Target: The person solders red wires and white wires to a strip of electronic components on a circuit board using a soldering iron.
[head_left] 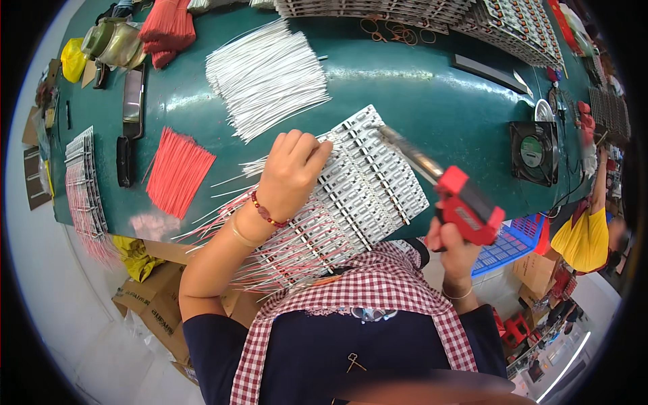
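Head view: bends left hand (pixel 293 162) over the upper left part of a grid-like panel of white modules (pixel 364 169), with fingers curled inward and tips partly hidden; leaves unclear whether pinching a wire there; wraps right hand (pixel 452 250) round a red-and-black tool (pixel 472 206), with its metal barrel slanting toward the panel's upper end, too blurred to show contact; sets panel on a green table (pixel 405 94), reaching past the near edge toward a checked apron (pixel 378 287), with thin red and white wires (pixel 304 236) across its lower part; shows loose white wires (pixel 266 77) beyond, loose red wires (pixel 179 172) leftward, a black fan (pixel 533 154) rightward.
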The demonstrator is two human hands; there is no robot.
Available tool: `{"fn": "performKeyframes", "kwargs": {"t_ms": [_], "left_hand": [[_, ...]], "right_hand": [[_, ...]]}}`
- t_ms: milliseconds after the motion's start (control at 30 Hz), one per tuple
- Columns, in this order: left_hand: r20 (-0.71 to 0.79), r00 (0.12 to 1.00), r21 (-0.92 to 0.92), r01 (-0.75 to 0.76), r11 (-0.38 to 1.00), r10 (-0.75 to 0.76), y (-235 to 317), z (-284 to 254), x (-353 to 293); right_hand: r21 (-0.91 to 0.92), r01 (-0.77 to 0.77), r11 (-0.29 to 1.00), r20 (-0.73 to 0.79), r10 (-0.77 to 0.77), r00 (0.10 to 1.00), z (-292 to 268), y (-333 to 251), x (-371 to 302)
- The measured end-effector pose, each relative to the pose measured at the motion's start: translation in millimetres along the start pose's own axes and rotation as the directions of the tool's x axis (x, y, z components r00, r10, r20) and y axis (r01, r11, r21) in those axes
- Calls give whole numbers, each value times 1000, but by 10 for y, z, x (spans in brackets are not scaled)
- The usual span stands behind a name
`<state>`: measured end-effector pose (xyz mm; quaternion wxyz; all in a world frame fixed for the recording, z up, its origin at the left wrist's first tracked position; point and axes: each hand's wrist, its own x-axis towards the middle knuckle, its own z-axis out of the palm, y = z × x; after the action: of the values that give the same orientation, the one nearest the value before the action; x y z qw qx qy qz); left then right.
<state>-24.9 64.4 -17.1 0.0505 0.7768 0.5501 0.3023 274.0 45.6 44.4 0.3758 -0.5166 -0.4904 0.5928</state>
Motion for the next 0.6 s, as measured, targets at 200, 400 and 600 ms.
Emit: {"fn": "performKeyframes", "kwargs": {"t_ms": [200,400,600], "left_hand": [[26,999,-4,39,999,-39,12,-28,8],[17,998,-22,53,998,-53,-20,-32,1],[7,998,-21,56,998,-56,-22,-19,4]], "right_hand": [[-80,-111,991,12,112,994,113,205,-4],[-210,-113,971,71,131,989,112,185,36],[-289,-74,954,85,103,991,87,229,-7]]}}
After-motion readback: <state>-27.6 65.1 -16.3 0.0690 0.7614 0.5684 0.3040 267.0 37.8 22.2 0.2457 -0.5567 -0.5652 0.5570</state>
